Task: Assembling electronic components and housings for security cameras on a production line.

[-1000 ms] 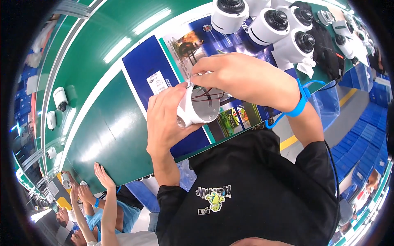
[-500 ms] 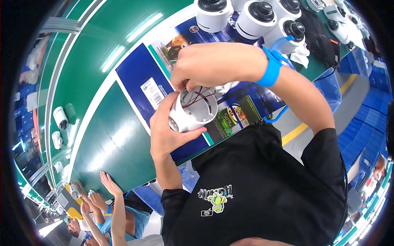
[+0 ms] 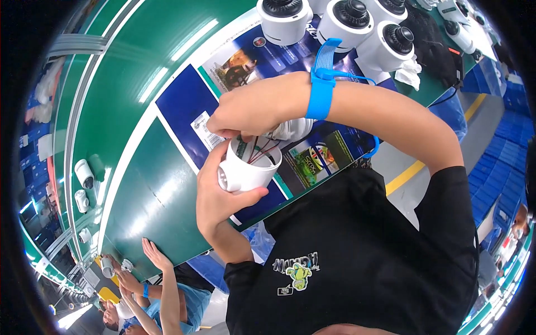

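My left hand (image 3: 211,196) is wrapped round a hollow white camera housing (image 3: 251,177), thumb along its near side, the open end tilted up. Inside the housing show thin red and dark wires (image 3: 260,154) and a bit of green, perhaps a circuit board. My right hand (image 3: 245,113) reaches over the far rim with its fingers bent and pressed together at the opening; what they grip is hidden. Against the housing's right side, partly beneath my right forearm, lies another white part (image 3: 297,129) to which the wires seem to run. A blue strap (image 3: 320,97) circles my right wrist.
Under my hands lies a printed blue mat (image 3: 181,103) on the green table (image 3: 153,178). Several white dome cameras (image 3: 349,25) stand at the far right, beside crumpled white tissue (image 3: 408,75) and a black cloth (image 3: 427,47). Co-workers' hands (image 3: 156,255) are at the lower left.
Both hands and the housing have shifted slightly left and nearer to me. The housing is more upright. My right wrist has dropped left, uncovering more of the mat and the white part.
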`<action>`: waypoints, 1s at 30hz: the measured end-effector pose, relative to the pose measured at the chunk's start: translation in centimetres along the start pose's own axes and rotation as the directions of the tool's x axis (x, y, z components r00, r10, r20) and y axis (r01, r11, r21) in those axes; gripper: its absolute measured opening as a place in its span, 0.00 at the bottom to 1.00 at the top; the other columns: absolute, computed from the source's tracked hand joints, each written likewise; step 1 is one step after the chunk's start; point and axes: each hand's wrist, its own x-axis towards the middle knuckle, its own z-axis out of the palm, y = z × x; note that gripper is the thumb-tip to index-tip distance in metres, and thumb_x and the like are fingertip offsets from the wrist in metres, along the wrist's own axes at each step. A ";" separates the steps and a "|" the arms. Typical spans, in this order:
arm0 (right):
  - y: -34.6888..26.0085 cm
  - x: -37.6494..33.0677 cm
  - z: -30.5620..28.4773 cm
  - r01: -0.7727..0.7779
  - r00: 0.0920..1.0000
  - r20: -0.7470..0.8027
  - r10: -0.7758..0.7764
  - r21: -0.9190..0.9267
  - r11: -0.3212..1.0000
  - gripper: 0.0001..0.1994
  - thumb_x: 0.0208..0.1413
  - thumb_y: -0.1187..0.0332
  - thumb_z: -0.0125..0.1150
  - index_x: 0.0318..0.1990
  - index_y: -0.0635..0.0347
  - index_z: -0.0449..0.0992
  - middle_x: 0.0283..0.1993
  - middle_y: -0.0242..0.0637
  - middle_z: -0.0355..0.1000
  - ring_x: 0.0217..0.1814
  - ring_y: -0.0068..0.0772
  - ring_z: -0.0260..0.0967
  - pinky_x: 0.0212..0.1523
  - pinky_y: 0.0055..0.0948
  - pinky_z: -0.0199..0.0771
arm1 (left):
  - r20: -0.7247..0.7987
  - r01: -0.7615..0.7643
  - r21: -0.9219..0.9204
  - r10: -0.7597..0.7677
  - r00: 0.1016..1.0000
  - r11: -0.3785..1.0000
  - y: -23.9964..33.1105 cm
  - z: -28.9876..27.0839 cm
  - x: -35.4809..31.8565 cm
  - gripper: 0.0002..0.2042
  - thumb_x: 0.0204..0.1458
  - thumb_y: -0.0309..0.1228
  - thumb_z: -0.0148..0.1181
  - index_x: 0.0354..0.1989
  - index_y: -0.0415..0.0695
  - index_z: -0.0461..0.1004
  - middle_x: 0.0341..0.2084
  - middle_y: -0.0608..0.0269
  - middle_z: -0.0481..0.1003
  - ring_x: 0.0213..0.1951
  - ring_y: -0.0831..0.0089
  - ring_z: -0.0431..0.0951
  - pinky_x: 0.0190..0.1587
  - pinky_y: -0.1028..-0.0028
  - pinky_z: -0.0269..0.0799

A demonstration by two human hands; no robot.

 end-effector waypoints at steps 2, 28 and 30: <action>-0.3 0.4 0.1 -0.077 0.994 0.091 0.063 0.157 0.985 0.12 0.46 0.78 0.60 0.41 0.65 0.74 0.37 0.49 0.74 0.40 0.50 0.73 0.37 0.41 0.72 | 0.027 0.013 -0.015 -0.013 1.000 1.000 -0.6 -0.4 -0.6 0.43 0.24 0.34 0.79 0.55 0.35 0.67 0.42 0.54 0.77 0.43 0.69 0.78 0.47 0.71 0.72; 1.9 3.5 3.5 0.288 0.958 0.003 -0.288 -0.004 0.958 0.14 0.44 0.76 0.62 0.40 0.61 0.70 0.30 0.48 0.74 0.38 0.53 0.73 0.37 0.46 0.70 | -0.037 0.125 0.082 -0.122 0.992 0.989 -0.8 0.4 -1.6 0.39 0.23 0.32 0.78 0.51 0.34 0.71 0.42 0.53 0.75 0.42 0.68 0.77 0.46 0.71 0.71; 2.3 3.5 3.8 0.294 0.956 -0.013 -0.294 -0.012 0.956 0.14 0.44 0.76 0.62 0.40 0.61 0.70 0.30 0.48 0.74 0.38 0.54 0.73 0.38 0.46 0.70 | -0.040 0.148 0.106 -0.144 0.989 0.983 -0.4 0.5 -1.4 0.39 0.23 0.32 0.78 0.51 0.34 0.71 0.41 0.53 0.75 0.42 0.68 0.77 0.46 0.71 0.71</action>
